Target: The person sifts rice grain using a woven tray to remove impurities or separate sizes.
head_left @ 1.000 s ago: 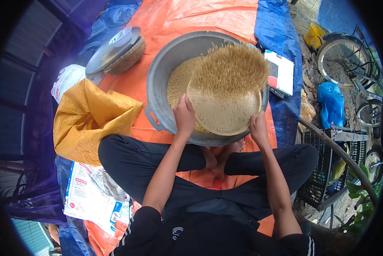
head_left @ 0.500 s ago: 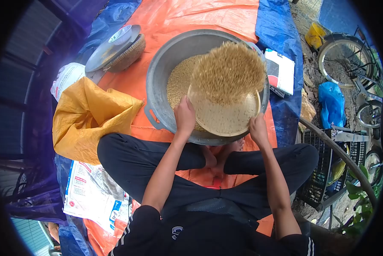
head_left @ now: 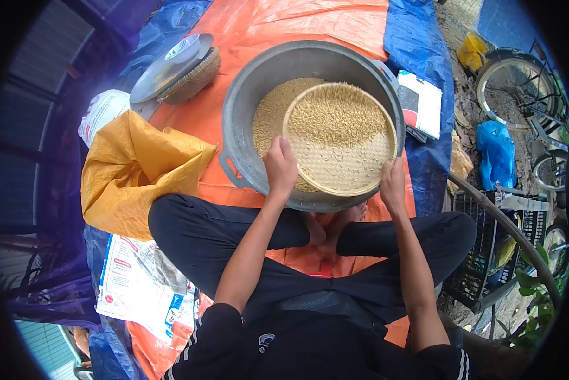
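A round woven winnowing basket (head_left: pixel 345 170) is held between my two hands, above a large grey tub (head_left: pixel 249 85). My left hand (head_left: pixel 280 168) is closed on the basket's left rim, and my right hand (head_left: pixel 392 182) grips the rim at the lower right. Unhusked grain (head_left: pixel 341 117) lies heaped over the far half of the basket; the near half shows bare weave with scattered grains. More grain (head_left: pixel 273 114) rests on the tub's floor, partly hidden under the basket.
An orange tarp (head_left: pixel 278 22) with blue tarp (head_left: pixel 417 38) lies underneath. To the left are a yellow sack (head_left: pixel 139 171), a printed white sack (head_left: pixel 132 278) and a basket (head_left: pixel 196 79) with a grey lid. On the right stand a black crate (head_left: pixel 474 253) and a bicycle (head_left: pixel 519 88).
The grain that was in the air above the basket has come down onto its far half. Both hands still grip the rim, and the basket's face is now seen more fully.
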The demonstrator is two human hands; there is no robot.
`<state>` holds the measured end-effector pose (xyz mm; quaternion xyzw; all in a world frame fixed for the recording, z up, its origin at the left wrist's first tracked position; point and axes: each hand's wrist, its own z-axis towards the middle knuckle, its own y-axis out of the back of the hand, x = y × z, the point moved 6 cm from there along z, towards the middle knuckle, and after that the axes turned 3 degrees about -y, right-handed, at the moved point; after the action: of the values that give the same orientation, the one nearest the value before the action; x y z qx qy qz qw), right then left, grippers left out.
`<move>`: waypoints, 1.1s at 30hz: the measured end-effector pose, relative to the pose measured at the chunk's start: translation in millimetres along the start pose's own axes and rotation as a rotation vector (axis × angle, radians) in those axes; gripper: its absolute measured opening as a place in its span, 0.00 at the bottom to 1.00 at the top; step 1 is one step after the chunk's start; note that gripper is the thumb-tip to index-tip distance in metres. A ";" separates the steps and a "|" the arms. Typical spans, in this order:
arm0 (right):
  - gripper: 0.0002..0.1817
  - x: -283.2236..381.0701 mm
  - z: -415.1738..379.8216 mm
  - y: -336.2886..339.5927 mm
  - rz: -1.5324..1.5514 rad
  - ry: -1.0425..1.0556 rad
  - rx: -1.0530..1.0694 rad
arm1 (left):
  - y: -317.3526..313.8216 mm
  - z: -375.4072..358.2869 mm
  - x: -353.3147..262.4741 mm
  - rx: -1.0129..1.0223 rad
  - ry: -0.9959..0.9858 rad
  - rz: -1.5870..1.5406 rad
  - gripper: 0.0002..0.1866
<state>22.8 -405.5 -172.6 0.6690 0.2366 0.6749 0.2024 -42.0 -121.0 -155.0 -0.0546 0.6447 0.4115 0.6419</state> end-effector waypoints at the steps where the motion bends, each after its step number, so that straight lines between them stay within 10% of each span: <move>1: 0.13 -8.7 0.8 -5.9 0.023 -0.052 0.010 | -0.4 1.7 7.4 -0.009 0.016 -0.022 0.18; 13: 0.17 -27.3 -10.9 -17.8 -0.113 -0.026 0.077 | -16.1 -10.0 50.4 0.112 0.159 0.167 0.18; 22: 0.16 -8.3 -9.0 -13.2 0.032 0.028 0.081 | 4.3 -9.7 8.2 -0.201 -0.172 -0.046 0.18; 33: 0.14 -18.2 -6.2 -17.1 -0.174 -0.024 0.108 | -13.9 -7.5 45.6 0.013 -0.013 0.085 0.17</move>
<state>16.3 -402.7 -197.4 0.6638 0.3273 0.6330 0.2269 -47.2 -113.7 -202.5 -0.0203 0.6448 0.4345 0.6285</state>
